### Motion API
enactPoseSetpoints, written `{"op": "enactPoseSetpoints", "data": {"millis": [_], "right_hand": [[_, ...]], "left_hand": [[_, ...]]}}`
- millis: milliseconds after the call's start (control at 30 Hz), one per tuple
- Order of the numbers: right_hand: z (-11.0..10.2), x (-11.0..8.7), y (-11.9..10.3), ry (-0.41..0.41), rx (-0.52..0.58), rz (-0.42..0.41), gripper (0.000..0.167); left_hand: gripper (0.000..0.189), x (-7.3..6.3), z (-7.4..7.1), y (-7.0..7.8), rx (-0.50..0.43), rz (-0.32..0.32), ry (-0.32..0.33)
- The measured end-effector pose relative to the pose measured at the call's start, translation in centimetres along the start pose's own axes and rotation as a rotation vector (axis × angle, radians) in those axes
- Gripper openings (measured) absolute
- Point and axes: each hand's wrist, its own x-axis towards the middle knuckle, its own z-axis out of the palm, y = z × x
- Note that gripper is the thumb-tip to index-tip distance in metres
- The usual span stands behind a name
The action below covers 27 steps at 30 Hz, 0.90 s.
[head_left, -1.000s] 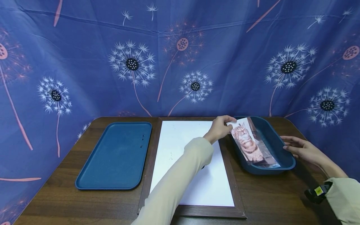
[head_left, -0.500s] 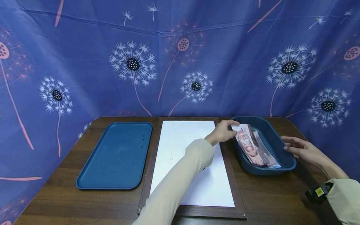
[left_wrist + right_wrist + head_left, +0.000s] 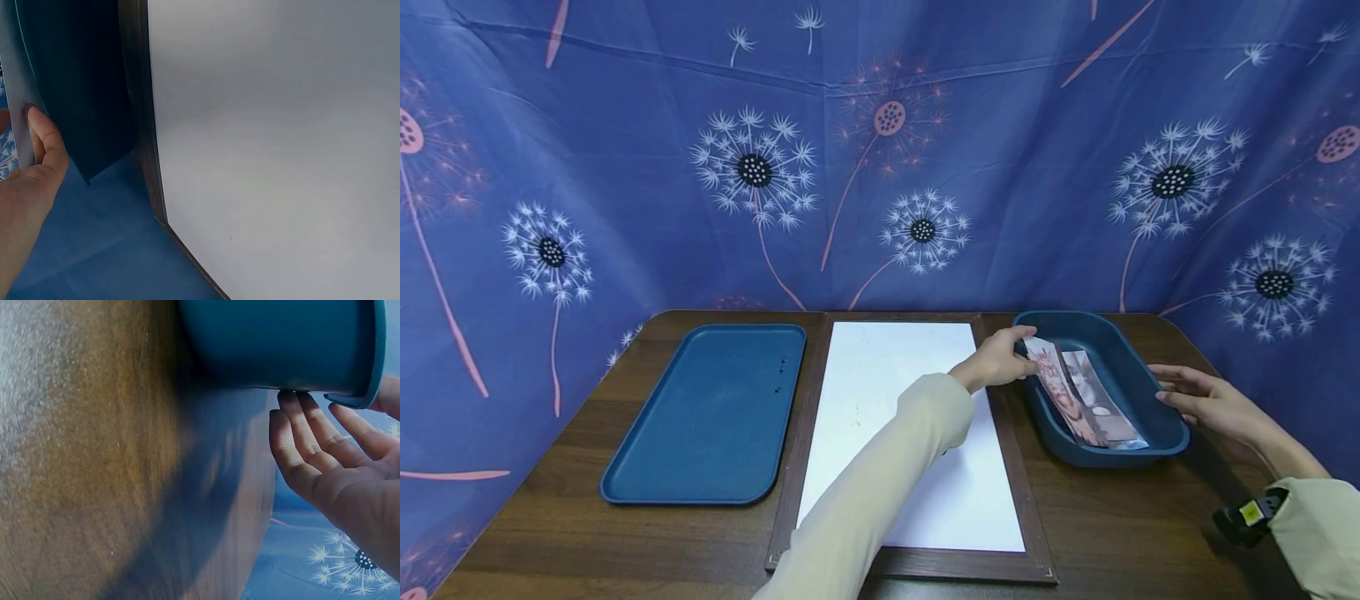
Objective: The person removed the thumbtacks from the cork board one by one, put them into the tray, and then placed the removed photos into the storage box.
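My left hand (image 3: 997, 360) pinches the upper left edge of a cat picture (image 3: 1062, 392), a thin print of a ginger cat, tilted inside the blue tub (image 3: 1131, 367). In the left wrist view, the thumb and fingers of that hand (image 3: 44, 156) grip the edge of the pale sheet (image 3: 19, 81) by the tub wall. A second, greyish picture (image 3: 1101, 404) lies partly beneath the cat picture. On the tub's right side, my right hand (image 3: 1213, 408) holds the rim, fingertips against the outer wall and thumb over the edge, as the right wrist view shows.
Between the tub and a flat blue tray (image 3: 707, 417) lies a white board (image 3: 917, 450) in a dark wooden frame. Small dark specks (image 3: 778, 375) sit on the tray's right side. A blue dandelion-print cloth (image 3: 850, 150) hangs behind the wooden table (image 3: 550, 533).
My left hand has lowered the cat picture into the tub and tilted it steeper, so more of the greyish picture shows. The right hand stays at the rim.
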Motion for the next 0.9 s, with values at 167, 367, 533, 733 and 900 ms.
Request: {"op": "enactPoseSetpoints", "data": {"millis": [167, 367, 533, 733, 900], "right_hand": [[-0.1, -0.1, 0.0, -0.011, 0.025, -0.004, 0.051], [0.0, 0.0, 0.0, -0.004, 0.017, -0.005, 0.050], [0.1, 0.1, 0.0, -0.005, 0.008, -0.009, 0.051], [0.1, 0.0, -0.1, -0.001, 0.020, 0.000, 0.051], [0.2, 0.0, -0.2, 0.004, 0.006, 0.009, 0.052]], "left_hand": [[0.057, 0.0, 0.2, -0.1, -0.063, 0.008, -0.031], [0.057, -0.1, 0.1, -0.1, -0.026, 0.014, -0.050], [0.051, -0.2, 0.0, -0.1, -0.005, 0.035, -0.055], [0.041, -0.5, -0.4, -0.2, 0.041, 0.075, -0.044], [0.038, -0.8, -1.0, -0.4, 0.068, 0.099, -0.045]]}}
